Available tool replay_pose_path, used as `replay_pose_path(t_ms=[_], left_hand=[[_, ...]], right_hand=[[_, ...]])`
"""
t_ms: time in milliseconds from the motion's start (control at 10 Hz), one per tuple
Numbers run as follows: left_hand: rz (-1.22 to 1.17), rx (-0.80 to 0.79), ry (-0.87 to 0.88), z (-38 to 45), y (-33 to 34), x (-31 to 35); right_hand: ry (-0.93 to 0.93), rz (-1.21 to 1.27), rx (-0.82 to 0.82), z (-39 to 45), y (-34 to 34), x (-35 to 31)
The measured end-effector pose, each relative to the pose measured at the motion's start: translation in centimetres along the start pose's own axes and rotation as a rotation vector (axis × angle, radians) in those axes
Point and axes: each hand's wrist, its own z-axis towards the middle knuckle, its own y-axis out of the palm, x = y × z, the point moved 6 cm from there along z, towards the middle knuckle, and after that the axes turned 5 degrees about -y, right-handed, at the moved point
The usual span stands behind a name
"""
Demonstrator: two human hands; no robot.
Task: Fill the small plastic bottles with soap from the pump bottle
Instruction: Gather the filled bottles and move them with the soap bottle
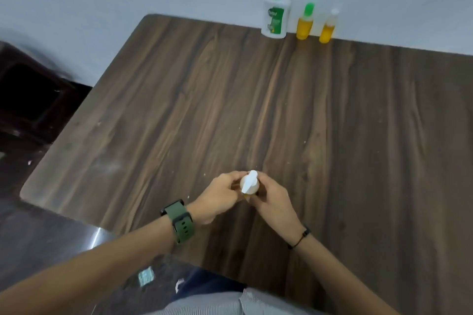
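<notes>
Near the table's front, my left hand (218,195) and my right hand (272,198) both grip a small plastic bottle (249,184) with a white pump top, seen from above; its body is mostly hidden by my fingers. Far back against the wall stands the white pump bottle (276,16) with a green pump and green label. To its right stand two small bottles of yellow soap, one with a green top (305,23), one with a white top (328,27).
The wooden table (256,100) has a rounded left corner and a left edge near my left forearm. A dark piece of furniture (28,100) stands on the floor to the left. Scraps of litter (146,276) lie on the floor below.
</notes>
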Motion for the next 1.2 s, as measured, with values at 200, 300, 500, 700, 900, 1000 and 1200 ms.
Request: replay_pose_path(t_ms=[200,300,500,700,900,1000,1200], left_hand=[[0.052,0.079,0.132,3.7,0.2,7.0],[0.031,0.102,0.264,7.8,0.9,14.3],[-0.079,0.113,0.369,17.7,3.2,27.2],[-0.111,0.086,0.421,28.7,5.3,35.4],[-0.116,0.030,0.453,36.8,7.4,37.3],[-0.111,0.023,0.480,39.0,8.0,37.3],[-0.042,-0.010,0.450,40.4,8.9,35.9]], right_hand=[[-0.016,0.012,0.139,4.5,-6.1,-1.0],[0.022,0.010,0.269,9.2,-12.4,-1.2],[0.042,-0.034,0.484,19.1,-24.7,-0.4],[0.059,-0.112,0.599,28.8,-33.3,2.8],[0.020,-0.172,0.616,34.7,-36.7,7.2],[0.009,-0.143,0.663,35.9,-37.2,9.1],[0.097,-0.094,0.706,36.6,-36.6,11.6]])
